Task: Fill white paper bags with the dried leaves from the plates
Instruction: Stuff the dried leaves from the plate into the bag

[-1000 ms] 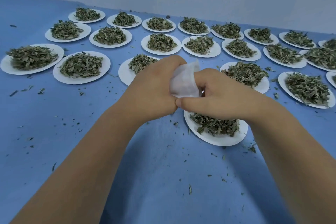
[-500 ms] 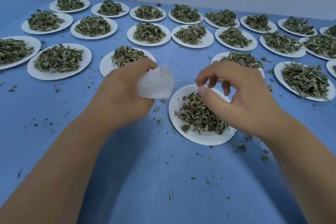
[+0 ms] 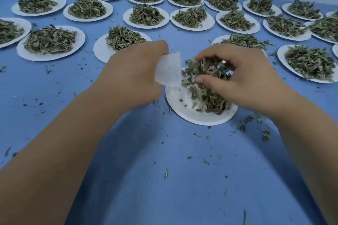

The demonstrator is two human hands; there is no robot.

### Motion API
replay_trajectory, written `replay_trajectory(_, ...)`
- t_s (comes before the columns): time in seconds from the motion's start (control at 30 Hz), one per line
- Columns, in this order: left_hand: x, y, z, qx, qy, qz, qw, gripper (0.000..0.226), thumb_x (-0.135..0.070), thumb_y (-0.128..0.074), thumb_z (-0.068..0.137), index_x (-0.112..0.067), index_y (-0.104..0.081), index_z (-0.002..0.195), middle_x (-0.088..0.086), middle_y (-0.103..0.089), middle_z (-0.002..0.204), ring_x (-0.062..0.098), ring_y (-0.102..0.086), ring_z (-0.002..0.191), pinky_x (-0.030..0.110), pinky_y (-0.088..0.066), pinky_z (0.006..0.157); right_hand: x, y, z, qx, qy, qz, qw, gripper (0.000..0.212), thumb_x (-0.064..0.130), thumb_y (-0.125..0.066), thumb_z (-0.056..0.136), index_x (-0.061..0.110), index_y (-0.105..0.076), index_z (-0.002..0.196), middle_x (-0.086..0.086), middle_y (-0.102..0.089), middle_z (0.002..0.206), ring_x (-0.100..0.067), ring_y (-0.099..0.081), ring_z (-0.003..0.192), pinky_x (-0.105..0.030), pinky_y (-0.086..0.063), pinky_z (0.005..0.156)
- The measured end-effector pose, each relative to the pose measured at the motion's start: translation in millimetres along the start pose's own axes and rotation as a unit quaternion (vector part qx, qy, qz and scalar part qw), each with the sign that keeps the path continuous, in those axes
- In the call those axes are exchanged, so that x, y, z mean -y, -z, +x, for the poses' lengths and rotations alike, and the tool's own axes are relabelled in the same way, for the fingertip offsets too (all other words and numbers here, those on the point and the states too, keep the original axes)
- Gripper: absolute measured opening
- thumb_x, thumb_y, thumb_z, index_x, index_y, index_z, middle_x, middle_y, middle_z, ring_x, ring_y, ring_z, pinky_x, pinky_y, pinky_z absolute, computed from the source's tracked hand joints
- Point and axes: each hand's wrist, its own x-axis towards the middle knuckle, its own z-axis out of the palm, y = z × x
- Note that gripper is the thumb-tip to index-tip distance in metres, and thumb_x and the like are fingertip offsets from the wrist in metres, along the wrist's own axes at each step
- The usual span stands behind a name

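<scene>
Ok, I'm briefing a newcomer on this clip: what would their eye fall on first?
The two hands at centre come first: the left hand holds a white bag, and right beside it the right hand grips a clump of leaves above the near plate. Behind them, rows of plates heaped with more dried leaves fill the far half of the blue table.

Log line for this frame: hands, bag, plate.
left hand: holds white paper bag | right hand: grips clump of dried leaves beside bag | near plate: leaves remain | phase: filling
</scene>
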Motion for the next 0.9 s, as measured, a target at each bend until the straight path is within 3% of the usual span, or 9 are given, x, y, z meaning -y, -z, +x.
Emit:
replay_trajectory(0.07,-8,4,8,0.003,-0.02,0.024,1.0,0.04,-0.01,-0.061,0.068,-0.029,-0.044,0.099,-0.007,-0.048,0.076,0.016,-0.046,0.065,0.031,-0.033,0.05,0,3,0,-0.041,-0.012,0.04,0.998,0.033,0.033,-0.082,0.085,0.028,-0.07,0.116,0.033,-0.06,0.096,0.019,-0.056,0.088,0.0,-0.037,0.077)
replay_trajectory(0.13,-15,5,16,0.017,-0.033,0.042,0.998,0.044,-0.011,-0.062,0.067,-0.029,-0.043,0.102,-0.006,-0.047,0.074,0.015,-0.046,0.063,0.032,-0.036,0.049,0,2,-2,-0.066,-0.014,0.055,0.996,0.029,0.029,-0.083,0.084,0.024,-0.072,0.111,0.035,-0.06,0.089,0.018,-0.056,0.082,0.0,-0.037,0.074)
replay_trajectory(0.27,-22,-8,18,0.022,-0.052,0.005,0.998,0.041,-0.018,-0.064,0.07,-0.027,-0.046,0.107,-0.004,-0.052,0.077,0.021,-0.05,0.068,0.037,-0.044,0.054,-1,-7,-3,-0.078,-0.033,0.103,0.991,0.02,0.024,-0.085,0.083,0.026,-0.076,0.101,0.02,-0.071,0.092,0.001,-0.066,0.085,-0.015,-0.045,0.076)
replay_trajectory(0.4,-25,-21,12,-0.003,-0.073,-0.016,0.997,0.033,-0.034,-0.055,0.072,-0.024,-0.05,0.103,-0.008,-0.047,0.07,0.01,-0.045,0.063,0.032,-0.036,0.05,-3,-12,-3,-0.054,-0.051,0.149,0.986,0.021,0.02,-0.085,0.082,0.019,-0.08,0.103,0.011,-0.076,0.098,-0.006,-0.071,0.094,-0.03,-0.054,0.088)
replay_trajectory(0.5,-30,-25,11,-0.002,-0.085,-0.007,0.996,0.034,-0.032,-0.049,0.064,-0.022,-0.048,0.096,-0.008,-0.042,0.064,0.006,-0.04,0.058,0.029,-0.023,0.048,-1,-14,-2,-0.057,-0.039,0.174,0.982,0.02,0.018,-0.085,0.083,0.019,-0.08,0.102,0.007,-0.073,0.101,-0.003,-0.068,0.095,-0.023,-0.051,0.089)
replay_trajectory(0.6,-34,-30,10,0.004,-0.081,0.007,0.997,0.04,-0.028,-0.047,0.056,-0.02,-0.047,0.095,-0.007,-0.041,0.062,0.006,-0.039,0.055,0.028,-0.018,0.049,4,-17,-2,-0.061,-0.05,0.128,0.989,0.02,0.022,-0.083,0.082,0.032,-0.078,0.099,0.012,-0.067,0.098,-0.001,-0.063,0.093,-0.016,-0.044,0.085)
replay_trajectory(0.7,-35,-33,12,-0.008,-0.093,0.014,0.996,0.042,-0.027,-0.044,0.057,-0.019,-0.049,0.098,-0.008,-0.041,0.063,0.005,-0.038,0.056,0.028,-0.02,0.048,7,-18,-3,-0.032,-0.047,0.123,0.991,0.021,0.017,-0.082,0.084,0.023,-0.08,0.103,0.015,-0.071,0.099,0.0,-0.066,0.095,-0.02,-0.049,0.088)
replay_trajectory(0.83,-30,-34,14,-0.001,-0.083,-0.002,0.997,0.049,-0.03,-0.045,0.056,-0.023,-0.049,0.104,-0.008,-0.042,0.063,0.008,-0.04,0.057,0.029,-0.021,0.048,1,-16,-12,0.045,-0.066,0.246,0.966,0.031,0.003,-0.069,0.093,0.024,-0.069,0.115,0.03,-0.06,0.06,0.008,-0.056,0.053,-0.003,-0.038,0.056)
replay_trajectory(0.9,-32,-34,13,0.0,-0.073,-0.015,0.997,0.045,-0.03,-0.047,0.055,-0.027,-0.045,0.1,-0.008,-0.043,0.064,0.011,-0.042,0.059,0.029,-0.023,0.048,3,-17,-12,0.03,-0.066,0.243,0.967,0.033,0.002,-0.065,0.094,0.031,-0.066,0.111,0.03,-0.068,0.076,0.005,-0.059,0.06,-0.006,-0.04,0.063)
